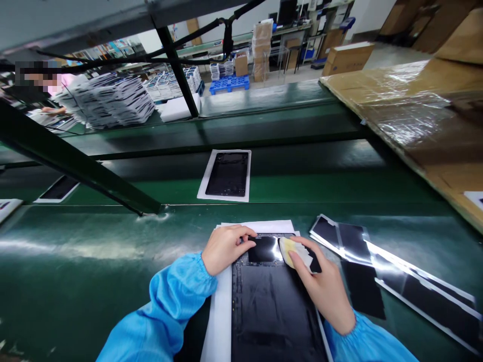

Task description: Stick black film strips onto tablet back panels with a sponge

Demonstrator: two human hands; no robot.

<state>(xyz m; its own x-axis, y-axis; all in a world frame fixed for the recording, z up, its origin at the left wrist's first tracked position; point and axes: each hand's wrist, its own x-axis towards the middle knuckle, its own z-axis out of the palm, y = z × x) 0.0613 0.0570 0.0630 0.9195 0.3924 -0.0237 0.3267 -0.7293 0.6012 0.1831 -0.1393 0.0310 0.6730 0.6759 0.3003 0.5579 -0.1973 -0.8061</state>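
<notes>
A dark tablet panel (279,306) lies in front of me on white sheets (219,327). Across its top end runs a glossy black film strip (264,250). My left hand (228,246) pinches at the strip's left end, thumb and forefinger close together. In my right hand (324,281) is a white and yellow pad (294,251) with a jagged edge, pressed against the strip's right part. The pad and fingers hide that end. To the right lie several black film strips with pale edges (418,286) and a matte black sheet (364,289).
Another dark panel on a white sheet (228,173) lies farther back on the green surface. A dark green post (94,171) slants down at left. Plastic-wrapped cardboard (407,105) juts in from the right. Beyond are stacked panels (109,100) and a person (56,83).
</notes>
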